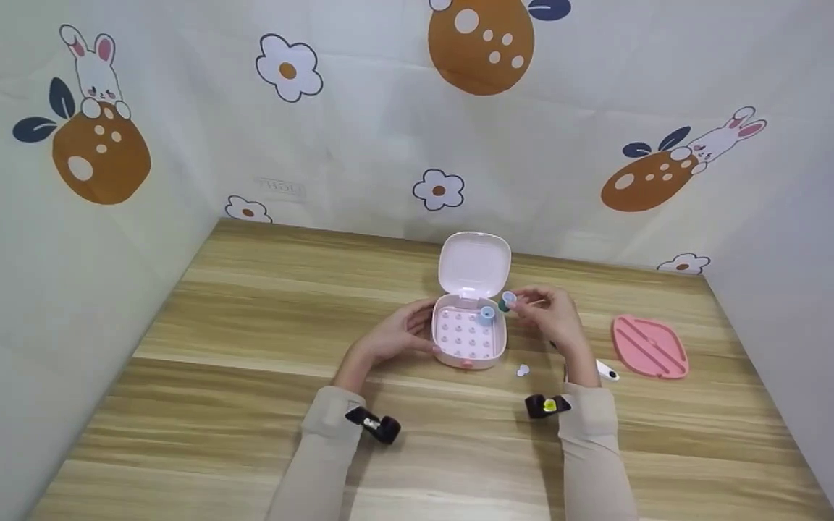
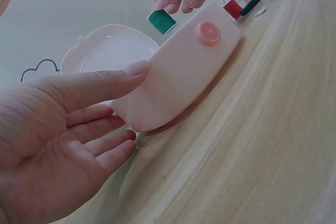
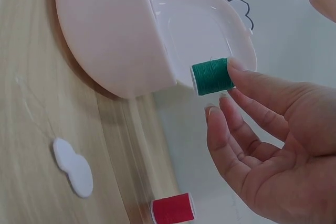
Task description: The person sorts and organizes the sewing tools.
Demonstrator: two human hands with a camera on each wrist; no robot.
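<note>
A pale pink sewing box [image 1: 468, 362] stands on the table with its lid [image 1: 475, 264] raised at the back. My left hand [image 1: 395, 336] rests against its left side, the thumb [image 2: 118, 80] on the wall and the other fingers loosely extended. Beside the box's back right corner, my right hand [image 1: 551, 315] pinches a green thread spool [image 3: 212, 77] between thumb and fingers, above table height. A light blue spool [image 1: 487, 314] sits inside the box at the back right, on a patterned bottom. A red thread spool [image 3: 173, 209] stands on the table below the right hand.
A white needle threader [image 3: 72, 169] with a thin wire loop lies front right of the box. Farther right are a white-handled tool [image 1: 607, 370], partly covered by my right wrist, and a pink grooved tray [image 1: 650, 346]. Printed cloth walls [image 1: 359, 145] enclose the table's back and sides.
</note>
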